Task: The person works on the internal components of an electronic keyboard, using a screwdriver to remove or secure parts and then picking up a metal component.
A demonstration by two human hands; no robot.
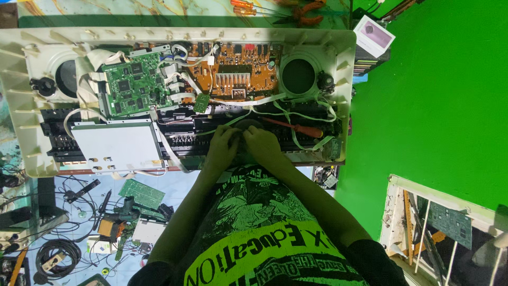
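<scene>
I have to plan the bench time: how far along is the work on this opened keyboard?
Done: the cream case lies open, circuit boards exposed. In hand: left hand and right hand meet on a round dark part by the key bed. Left: a red-handled screwdriver rests inside; white cables hang loose.

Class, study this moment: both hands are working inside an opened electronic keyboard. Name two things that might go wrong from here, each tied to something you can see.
1. The left hand and right hand press together on a dark part beside loose white ribbon cables; a slip might tug one free.
2. An orange-handled screwdriver lies loose inside the case, close to the right hand; a nudge might push it onto the orange circuit board.
</scene>
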